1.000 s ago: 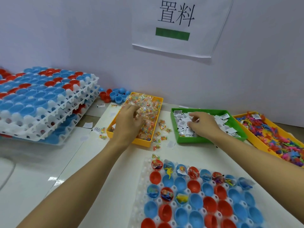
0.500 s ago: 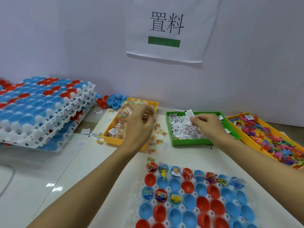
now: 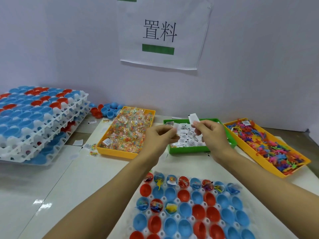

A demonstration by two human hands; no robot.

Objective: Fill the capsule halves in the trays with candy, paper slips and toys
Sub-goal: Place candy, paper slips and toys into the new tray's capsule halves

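Note:
Both hands hover over the green tray of white paper slips. My right hand pinches a paper slip that sticks up above its fingers. My left hand has its fingers curled, pinching a small white slip at its fingertips. Close to me lies the white capsule tray with red and blue halves; the far row and a few in the third row hold candy, slips or toys. A yellow tray of candy is at the left, a yellow tray of toys at the right.
A stack of white trays with blue and red capsule halves stands at the left. Loose capsule halves lie by the wall behind the candy tray. Stray candies and slips lie on the table. A paper sign hangs on the wall.
My left hand left the candy tray and moved right to meet my right hand over the green tray. My right hand lifted a paper slip. The camera tilted up.

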